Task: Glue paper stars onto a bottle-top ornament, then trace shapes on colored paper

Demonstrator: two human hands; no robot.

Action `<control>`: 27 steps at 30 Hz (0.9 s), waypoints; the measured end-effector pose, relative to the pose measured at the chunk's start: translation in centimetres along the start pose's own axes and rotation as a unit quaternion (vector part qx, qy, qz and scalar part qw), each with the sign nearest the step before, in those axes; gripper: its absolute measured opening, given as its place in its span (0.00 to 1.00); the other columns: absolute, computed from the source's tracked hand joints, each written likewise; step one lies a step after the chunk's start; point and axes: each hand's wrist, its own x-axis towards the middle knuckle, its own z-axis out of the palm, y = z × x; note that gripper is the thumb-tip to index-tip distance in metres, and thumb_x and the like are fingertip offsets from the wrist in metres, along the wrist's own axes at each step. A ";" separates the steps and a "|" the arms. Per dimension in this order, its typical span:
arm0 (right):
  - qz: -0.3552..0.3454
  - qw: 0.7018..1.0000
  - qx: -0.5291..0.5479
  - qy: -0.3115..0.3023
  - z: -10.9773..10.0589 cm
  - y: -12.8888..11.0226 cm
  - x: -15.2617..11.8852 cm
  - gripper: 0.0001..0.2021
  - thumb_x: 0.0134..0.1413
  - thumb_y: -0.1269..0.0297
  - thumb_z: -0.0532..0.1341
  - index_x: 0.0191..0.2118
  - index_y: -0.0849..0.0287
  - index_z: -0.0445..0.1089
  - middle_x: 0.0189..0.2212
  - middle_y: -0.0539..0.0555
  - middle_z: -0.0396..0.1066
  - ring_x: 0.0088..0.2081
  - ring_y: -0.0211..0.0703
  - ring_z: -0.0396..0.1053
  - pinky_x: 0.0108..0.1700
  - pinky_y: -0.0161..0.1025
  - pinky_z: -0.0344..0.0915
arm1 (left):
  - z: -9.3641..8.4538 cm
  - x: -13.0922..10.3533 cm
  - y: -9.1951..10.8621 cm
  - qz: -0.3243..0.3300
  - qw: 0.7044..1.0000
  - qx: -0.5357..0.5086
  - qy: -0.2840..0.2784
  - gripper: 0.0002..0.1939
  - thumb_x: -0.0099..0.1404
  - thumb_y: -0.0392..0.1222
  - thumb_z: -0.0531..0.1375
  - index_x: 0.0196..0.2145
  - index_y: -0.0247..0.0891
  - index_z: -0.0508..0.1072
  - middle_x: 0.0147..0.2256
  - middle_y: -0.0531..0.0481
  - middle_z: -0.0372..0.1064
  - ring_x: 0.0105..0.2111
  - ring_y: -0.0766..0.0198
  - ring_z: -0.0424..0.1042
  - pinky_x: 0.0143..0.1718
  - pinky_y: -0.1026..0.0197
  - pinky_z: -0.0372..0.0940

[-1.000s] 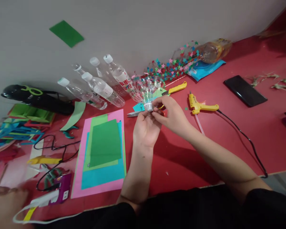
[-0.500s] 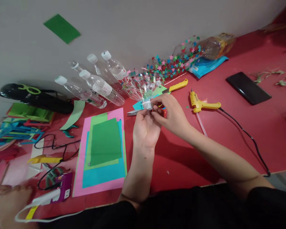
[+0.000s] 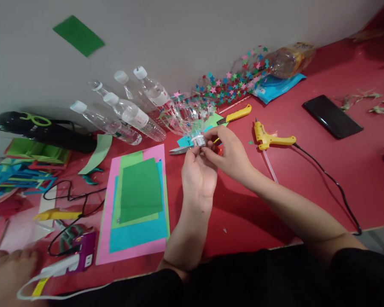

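Observation:
A cut plastic bottle top [image 3: 198, 139] with its clear strips splayed out away from me is between my two hands, its neck nearest me. My left hand [image 3: 199, 172], palm turned up, has its fingertips closed on the neck from below. From the right, my right hand [image 3: 228, 147] pinches the same neck between thumb and fingers. Scissors [image 3: 181, 150] lie beneath on the red table, their blades pointing left and their handles partly hidden by my hands. Scraps of blue paper [image 3: 184, 141] stick out beside the neck.
Several plastic bottles [image 3: 136, 116] stand by the wall. Stacked coloured paper [image 3: 141, 192] lies left; a yellow box cutter [image 3: 238, 114], glue gun [image 3: 272, 138] with cord and black phone [image 3: 333, 116] lie right. Another person's hand [image 3: 11, 273] rests at lower left.
My left hand has shifted slightly right and turned a little at the bottle neck. My right hand keeps its pinch. The whole view has drifted slightly.

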 end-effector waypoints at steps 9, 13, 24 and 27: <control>0.006 1.000 0.000 0.012 0.1 -0.1 -0.1 0.07 0.49 0.71 0.58 0.36 0.57 0.62 0.34 0.52 0.66 0.37 0.41 0.65 0.40 0.41 0.63 | -0.5 0.1 -0.8 0.049 0.997 0.049 -0.026 0.06 0.60 0.38 0.49 0.32 0.38 0.65 0.35 0.45 0.70 0.47 0.62 0.71 0.53 0.59 0.65; 0.009 1.000 0.001 0.009 0.2 -0.2 -0.1 0.07 0.49 0.71 0.58 0.36 0.57 0.62 0.35 0.52 0.66 0.37 0.41 0.65 0.40 0.41 0.63 | -0.7 0.2 -1.0 0.070 0.995 0.069 -0.034 0.07 0.60 0.39 0.48 0.33 0.38 0.65 0.36 0.45 0.71 0.48 0.60 0.71 0.53 0.57 0.65; 0.019 1.000 0.007 0.005 0.2 -0.2 -0.2 0.08 0.49 0.72 0.59 0.36 0.56 0.61 0.35 0.52 0.66 0.37 0.42 0.65 0.40 0.42 0.64 | -0.7 0.2 -1.1 0.066 0.996 0.061 -0.029 0.07 0.61 0.39 0.49 0.34 0.38 0.66 0.36 0.46 0.71 0.45 0.62 0.72 0.52 0.60 0.64; 0.022 1.000 0.008 0.007 0.3 -0.2 -0.2 0.08 0.48 0.72 0.59 0.36 0.56 0.62 0.35 0.53 0.66 0.37 0.41 0.65 0.40 0.42 0.64 | -0.6 0.1 -1.0 0.058 0.998 0.024 -0.022 0.07 0.61 0.37 0.50 0.34 0.37 0.66 0.33 0.47 0.71 0.42 0.63 0.73 0.51 0.60 0.64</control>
